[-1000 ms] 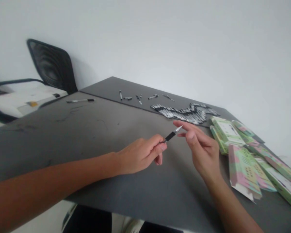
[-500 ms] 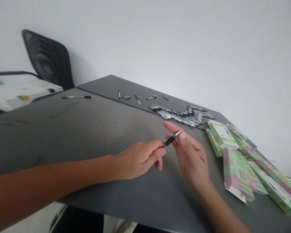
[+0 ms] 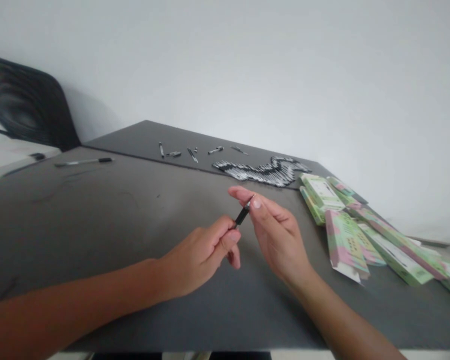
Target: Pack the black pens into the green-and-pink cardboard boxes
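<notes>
My left hand [image 3: 204,252] is closed around the barrel of a pen [image 3: 242,216], most of which is hidden in the fist. The pen's black grip and silver tip stick out, tilted up to the right. At the tip, my right hand [image 3: 279,240] pinches with thumb and forefinger. Both hands are held over the dark table [image 3: 165,320]. Beyond them lies a long, wavy row of pens [image 3: 264,173], placed side by side.
Several loose pens and parts [image 3: 192,155] lie on the far table section. A single pen [image 3: 84,162] rests at the left. Green and pink cardboard boxes [image 3: 345,245] are piled on the right. A black mesh chair [image 3: 28,105] stands behind the table at the left.
The camera view has turned to the right, so things appear further left. My right thumb and forefinger have closed onto the pen's tip. My left hand keeps its hold on the barrel.
</notes>
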A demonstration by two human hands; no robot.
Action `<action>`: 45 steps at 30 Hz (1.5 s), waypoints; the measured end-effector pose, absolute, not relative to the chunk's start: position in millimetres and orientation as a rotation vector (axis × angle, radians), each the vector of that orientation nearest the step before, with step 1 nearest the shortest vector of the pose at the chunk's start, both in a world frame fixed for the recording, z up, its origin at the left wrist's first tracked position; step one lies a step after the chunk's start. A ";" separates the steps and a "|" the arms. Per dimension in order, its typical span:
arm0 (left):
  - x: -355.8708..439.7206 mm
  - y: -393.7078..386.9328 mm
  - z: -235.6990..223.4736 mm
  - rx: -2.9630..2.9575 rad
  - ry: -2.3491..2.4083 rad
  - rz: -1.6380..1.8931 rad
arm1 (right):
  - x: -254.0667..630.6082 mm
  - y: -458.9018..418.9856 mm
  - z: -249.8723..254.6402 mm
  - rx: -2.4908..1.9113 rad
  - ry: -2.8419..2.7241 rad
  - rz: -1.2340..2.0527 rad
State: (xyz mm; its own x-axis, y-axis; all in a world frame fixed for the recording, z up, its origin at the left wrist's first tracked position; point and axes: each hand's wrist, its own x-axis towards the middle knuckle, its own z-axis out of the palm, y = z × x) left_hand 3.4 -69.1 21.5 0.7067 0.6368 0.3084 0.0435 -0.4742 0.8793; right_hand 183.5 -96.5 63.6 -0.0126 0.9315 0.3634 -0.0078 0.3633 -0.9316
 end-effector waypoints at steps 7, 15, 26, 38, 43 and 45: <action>3.7 -73.4 24.4 1.921 0.603 0.728 | 180.1 -92.2 59.3 -0.887 -1.169 0.989; 6.4 -74.5 19.2 1.848 0.606 0.754 | 179.9 -96.7 60.4 -0.840 -1.330 1.163; 7.8 -76.5 23.9 1.840 0.538 0.767 | 185.1 -95.5 67.3 -0.761 -1.287 1.259; 4.6 -74.6 24.2 1.897 0.497 0.750 | 187.7 -92.0 64.5 -0.851 -1.232 1.120; 5.0 -72.6 25.7 1.833 0.481 0.763 | 184.2 -97.7 68.8 -0.806 -1.280 1.302; 5.4 -71.6 25.5 1.822 0.464 0.756 | 185.3 -97.6 67.9 -0.853 -1.287 1.288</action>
State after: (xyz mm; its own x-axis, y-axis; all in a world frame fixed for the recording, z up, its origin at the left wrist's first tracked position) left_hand 5.4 -71.6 25.5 0.7241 0.6315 0.2773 -0.0387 -0.3642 0.9305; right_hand 185.3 -97.6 67.9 -0.1696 0.9668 0.1914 -0.1924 0.1580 -0.9685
